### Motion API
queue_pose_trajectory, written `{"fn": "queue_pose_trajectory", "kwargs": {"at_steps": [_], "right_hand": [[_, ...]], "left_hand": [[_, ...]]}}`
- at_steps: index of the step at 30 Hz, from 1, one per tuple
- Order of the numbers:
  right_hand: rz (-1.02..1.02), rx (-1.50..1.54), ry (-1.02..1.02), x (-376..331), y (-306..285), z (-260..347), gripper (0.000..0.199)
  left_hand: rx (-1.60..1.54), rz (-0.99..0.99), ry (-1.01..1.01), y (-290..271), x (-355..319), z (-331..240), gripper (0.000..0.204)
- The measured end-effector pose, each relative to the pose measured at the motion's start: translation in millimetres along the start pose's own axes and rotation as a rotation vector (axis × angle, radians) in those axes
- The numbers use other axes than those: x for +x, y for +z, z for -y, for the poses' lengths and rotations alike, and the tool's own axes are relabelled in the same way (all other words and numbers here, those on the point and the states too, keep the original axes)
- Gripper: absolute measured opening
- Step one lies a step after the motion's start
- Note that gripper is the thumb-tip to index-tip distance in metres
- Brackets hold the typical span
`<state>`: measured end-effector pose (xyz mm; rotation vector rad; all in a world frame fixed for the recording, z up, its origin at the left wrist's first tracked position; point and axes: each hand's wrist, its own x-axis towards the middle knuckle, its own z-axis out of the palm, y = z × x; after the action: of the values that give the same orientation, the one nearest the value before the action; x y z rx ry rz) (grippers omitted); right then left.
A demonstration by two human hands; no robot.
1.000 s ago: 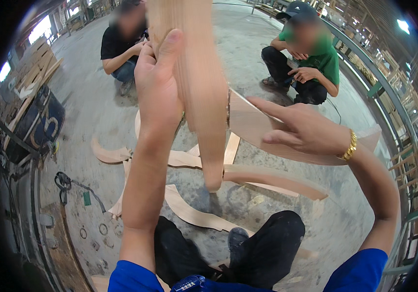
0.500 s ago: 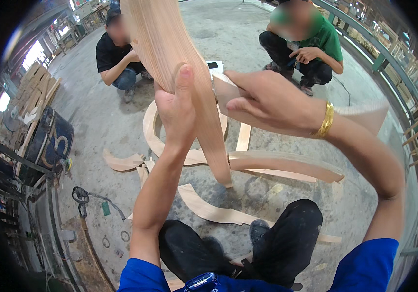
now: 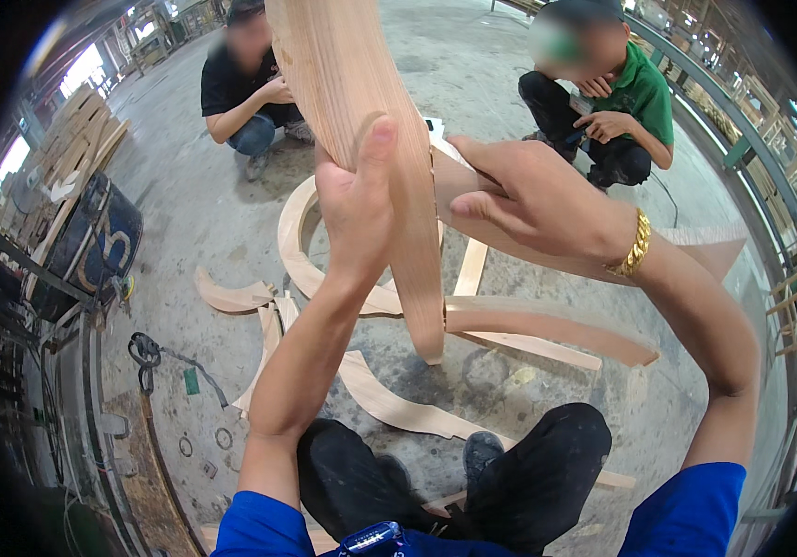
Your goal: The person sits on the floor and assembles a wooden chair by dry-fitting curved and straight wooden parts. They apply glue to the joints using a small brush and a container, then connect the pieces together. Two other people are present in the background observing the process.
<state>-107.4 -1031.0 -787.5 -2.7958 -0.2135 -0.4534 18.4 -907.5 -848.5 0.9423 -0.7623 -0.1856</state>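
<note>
Head view: left hand is clamping a tapered board; right of the board, right hand is gripping an upper curved piece abutting it; a lower curved piece is jutting beside the board's tip.

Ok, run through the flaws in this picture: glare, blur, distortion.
Head view: glare washes out the windows at left; soft blurred patches cover the heads of the person in black and the person in green, while the left hand and the board look fairly crisp; fisheye distortion bends edges toward the black border.
</note>
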Motion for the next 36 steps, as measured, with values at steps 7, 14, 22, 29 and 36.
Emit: {"fn": "queue_pose_trajectory", "kwargs": {"at_steps": [7, 14, 22, 29, 36], "right_hand": [[0.046, 0.031, 0.005, -6, -5, -3, 0.031], [0.016, -0.015, -0.003, -17, -5, 0, 0.051], [-0.518, -0.159, -0.149, -101, -18, 76, 0.044], [-1.047, 0.449, 0.542, -290, -11, 18, 0.061], [-0.655, 0.728, 0.555, -274, 30, -33, 0.097]], "left_hand": [[0.025, -0.013, -0.020, 5, -4, 0, 0.047], [-0.009, -0.056, -0.052, 11, -12, -6, 0.051], [-0.058, -0.022, -0.182, -34, -31, -27, 0.049], [-0.013, -0.125, -0.232, -65, -65, -32, 0.053], [0.094, -0.079, -0.220, -59, -88, -43, 0.053]]}}
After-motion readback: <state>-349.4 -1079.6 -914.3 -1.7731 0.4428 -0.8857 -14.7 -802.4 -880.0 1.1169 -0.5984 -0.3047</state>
